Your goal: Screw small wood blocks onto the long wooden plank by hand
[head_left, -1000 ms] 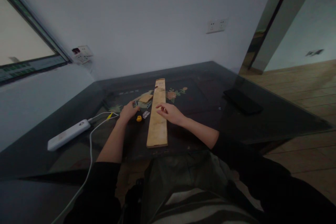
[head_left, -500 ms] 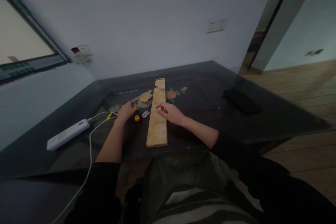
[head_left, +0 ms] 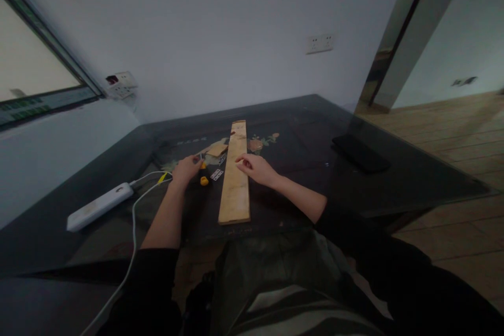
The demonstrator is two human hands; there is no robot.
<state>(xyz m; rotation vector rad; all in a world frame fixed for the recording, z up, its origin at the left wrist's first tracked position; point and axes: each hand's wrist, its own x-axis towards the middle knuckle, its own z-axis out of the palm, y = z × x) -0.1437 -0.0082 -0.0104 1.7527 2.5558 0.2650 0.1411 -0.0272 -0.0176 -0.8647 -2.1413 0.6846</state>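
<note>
My left hand (head_left: 186,169) is at the upper end of a yellow-and-black screwdriver (head_left: 203,174), fingers pinched together. A small pale, metallic bit shows at the fingertips; whether it is the screwdriver's shaft or a separate piece I cannot tell. Over the middle of a long, narrow wooden board (head_left: 235,197) is my right hand (head_left: 258,169), its thumb and fingers closed in a pinch. Anything inside that pinch is too small to make out. Flat metal hinges (head_left: 216,174) with holes lie between the screwdriver and the board.
A small wooden piece (head_left: 217,150) lies left of the board, with small metal parts (head_left: 222,159) below it. On the left are a white power strip (head_left: 100,206) and its cable (head_left: 134,215). A black flat object (head_left: 360,153) rests on the right of the dark table (head_left: 299,131).
My left fingers have shifted slightly left, uncovering more of the screwdriver's handle. My right hand stays pinched over the board. The whole view has shifted slightly.
</note>
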